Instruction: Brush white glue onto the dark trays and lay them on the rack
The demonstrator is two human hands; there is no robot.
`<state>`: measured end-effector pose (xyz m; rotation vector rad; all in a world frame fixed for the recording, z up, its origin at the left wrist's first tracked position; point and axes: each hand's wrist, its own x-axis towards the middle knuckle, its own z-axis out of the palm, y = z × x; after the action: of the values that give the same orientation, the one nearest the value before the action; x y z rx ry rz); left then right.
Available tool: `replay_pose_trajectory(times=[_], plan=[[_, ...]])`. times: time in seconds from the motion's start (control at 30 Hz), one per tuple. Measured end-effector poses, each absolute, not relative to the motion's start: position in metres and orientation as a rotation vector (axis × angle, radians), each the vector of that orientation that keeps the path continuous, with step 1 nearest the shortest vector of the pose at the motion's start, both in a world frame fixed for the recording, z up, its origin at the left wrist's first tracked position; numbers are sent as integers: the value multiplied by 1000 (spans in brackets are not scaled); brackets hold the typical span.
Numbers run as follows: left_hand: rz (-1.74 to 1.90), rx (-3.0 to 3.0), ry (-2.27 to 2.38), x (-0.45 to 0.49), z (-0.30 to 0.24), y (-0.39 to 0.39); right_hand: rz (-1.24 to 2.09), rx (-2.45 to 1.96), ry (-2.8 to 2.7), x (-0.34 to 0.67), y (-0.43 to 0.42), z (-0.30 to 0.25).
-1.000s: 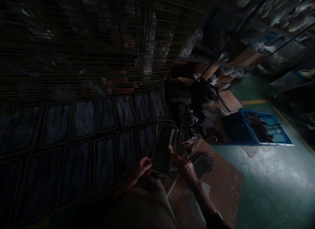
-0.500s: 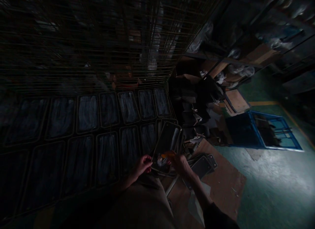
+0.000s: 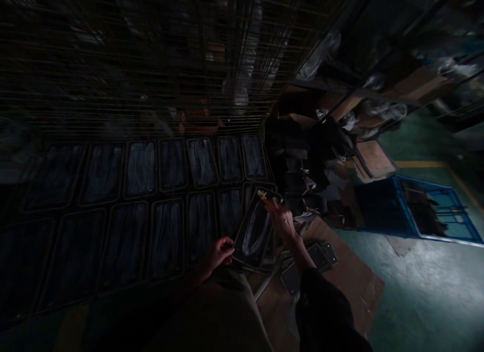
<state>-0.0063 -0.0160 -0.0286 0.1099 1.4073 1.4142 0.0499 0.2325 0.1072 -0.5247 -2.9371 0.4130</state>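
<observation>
My right hand [image 3: 282, 218] is closed around a brush [image 3: 268, 203] with an orange-yellow handle. Its pale bristles are over the far end of a dark rectangular panel [image 3: 255, 231] with rounded corners. A whitish wet-looking streak runs in a loop along that panel. At the panel's near left edge, my left hand [image 3: 220, 251] pinches the rim between thumb and fingers. The panel lies tilted on other similar panels, whose edges show beneath it. Rows of dark panels smeared with whitish streaks, such as one panel [image 3: 166, 236], lie to the left.
A wire mesh [image 3: 151, 115] rises behind the rows. On the right, a brown board [image 3: 340, 291] carries several smaller dark plates [image 3: 313, 261]. Beyond stand a blue wire crate [image 3: 434, 206], a wooden-looking box [image 3: 374, 158] and a loaded shelf [image 3: 340, 90]. The light is dim.
My right hand has moved the brush from the panel's near end to its far end. The whitish streak now reaches along the panel. My left hand stays at the edge; the view shifted slightly.
</observation>
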Motion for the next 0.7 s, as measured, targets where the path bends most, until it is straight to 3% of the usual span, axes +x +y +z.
replay_pose_trajectory(times=[0.13,0.43,0.53,0.7], plan=[[1409,99,1394,-7,-27,-16,620,-452,-3039,83,195,99],[1391,118,1379,-8,-28,-17,1582,-710,-2766,157,130,112],[1376,123,1408,-8,-26,-16,1511,-838,-2675,159,159,108],[1366,104,1439,-8,-20,-15,924,-867,-2639,130,225,103]])
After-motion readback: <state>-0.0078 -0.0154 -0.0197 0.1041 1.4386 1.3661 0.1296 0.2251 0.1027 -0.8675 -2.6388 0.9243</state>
